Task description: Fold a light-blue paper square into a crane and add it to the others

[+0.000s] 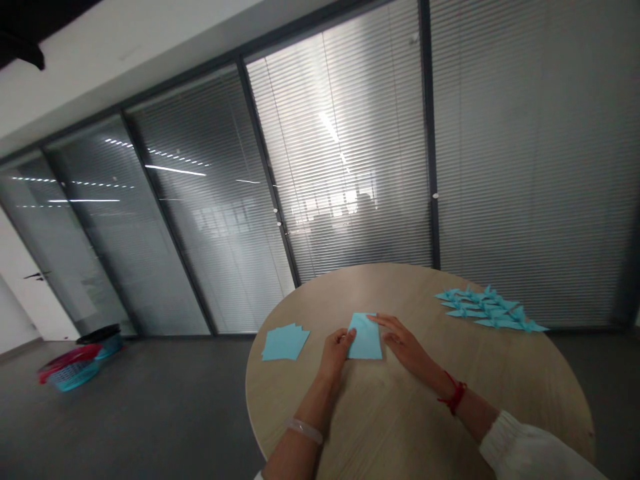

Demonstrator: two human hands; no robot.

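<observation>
A light-blue sheet of origami paper (pixel 366 341) lies in front of me on the round wooden table. My left hand (pixel 335 352) grips its left edge, thumb on top and the other fingers curled at the side. Across the sheet, my right hand (pixel 403 343) is open, its outstretched fingertips touching the paper near the top right corner. Whether the sheet is a single layer or folded is hard to tell. To the left rests a loose stack of blue paper squares (pixel 285 343). Several folded blue paper cranes (pixel 490 308) stand in rows at the far right.
The round table (pixel 420 427) has its far edge close to a glass partition (pixel 345 147) with blinds. On the floor at left stand a red and blue plastic basket (pixel 73 370) and a darker-rimmed basket (pixel 107 341). A white door (pixel 37 293) is farther left.
</observation>
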